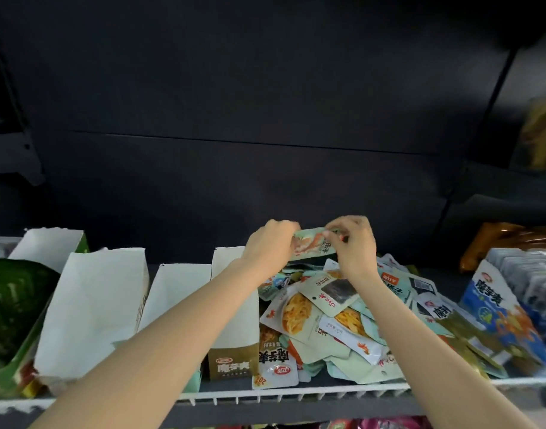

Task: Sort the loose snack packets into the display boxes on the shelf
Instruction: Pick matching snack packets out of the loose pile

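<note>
Both hands hold one small pale green snack packet (312, 244) up in the air, above the back of the big pile of loose packets (336, 320). The left hand (270, 246) grips the packet's left end with curled fingers. The right hand (353, 247) pinches the right end between its fingertips and thumb.

Closest to us is the white wire rail (296, 396) along the front edge of the shelf. Just behind it, on the left, stands a green display box (8, 360) full of dark green packets. Next to it are white display boxes (92, 311), which look open at the top. A brown and white box (231, 360) stands touching the pile's left side.

The pile fills the middle of the shelf. Its packets lie every which way, one on top of another, pale green and white, some with pictures of yellow noodles.

On the right is a blue display box (497, 311) with grey packets standing in a row inside. Farther back on the right sits an orange-brown bag (507, 239). Behind everything is the dark back wall (265, 103).
</note>
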`<state>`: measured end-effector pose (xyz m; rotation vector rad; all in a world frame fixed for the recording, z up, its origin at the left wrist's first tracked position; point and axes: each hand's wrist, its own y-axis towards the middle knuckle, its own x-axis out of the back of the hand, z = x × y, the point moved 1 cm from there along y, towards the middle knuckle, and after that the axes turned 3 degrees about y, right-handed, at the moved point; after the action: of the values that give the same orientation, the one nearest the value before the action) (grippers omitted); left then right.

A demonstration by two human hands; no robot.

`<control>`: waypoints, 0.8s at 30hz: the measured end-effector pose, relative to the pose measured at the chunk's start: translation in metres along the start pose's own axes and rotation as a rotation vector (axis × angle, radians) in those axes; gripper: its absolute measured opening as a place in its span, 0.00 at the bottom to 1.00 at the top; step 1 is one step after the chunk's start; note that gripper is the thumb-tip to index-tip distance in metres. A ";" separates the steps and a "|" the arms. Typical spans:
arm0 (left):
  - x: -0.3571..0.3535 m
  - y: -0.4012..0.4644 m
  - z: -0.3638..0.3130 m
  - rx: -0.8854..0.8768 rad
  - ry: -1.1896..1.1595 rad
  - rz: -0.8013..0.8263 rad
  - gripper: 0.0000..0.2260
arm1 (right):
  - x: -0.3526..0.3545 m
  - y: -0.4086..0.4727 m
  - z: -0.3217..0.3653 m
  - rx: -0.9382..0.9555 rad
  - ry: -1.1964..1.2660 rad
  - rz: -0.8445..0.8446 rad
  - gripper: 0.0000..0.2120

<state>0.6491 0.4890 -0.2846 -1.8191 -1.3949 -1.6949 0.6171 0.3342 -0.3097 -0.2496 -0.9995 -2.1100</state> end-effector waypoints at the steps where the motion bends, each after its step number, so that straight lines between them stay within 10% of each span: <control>1: 0.008 -0.008 -0.002 0.010 -0.042 -0.035 0.06 | 0.007 -0.004 0.009 -0.039 0.048 -0.019 0.11; 5: 0.039 -0.043 0.001 0.037 -0.272 -0.107 0.07 | 0.021 -0.018 0.043 -0.353 0.338 0.107 0.34; 11: 0.086 -0.102 0.038 0.155 -0.388 -0.208 0.05 | 0.023 -0.052 0.103 -0.381 0.769 0.342 0.06; 17: 0.109 -0.156 0.082 0.284 -0.343 -0.204 0.25 | 0.000 -0.072 0.153 -0.104 0.554 0.208 0.02; 24: 0.114 -0.194 0.111 0.204 -0.248 -0.072 0.38 | -0.029 -0.099 0.188 0.188 0.201 0.421 0.06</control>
<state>0.5459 0.7182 -0.2887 -1.9315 -1.6829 -1.3353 0.5398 0.5263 -0.2533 -0.1357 -0.9260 -1.6160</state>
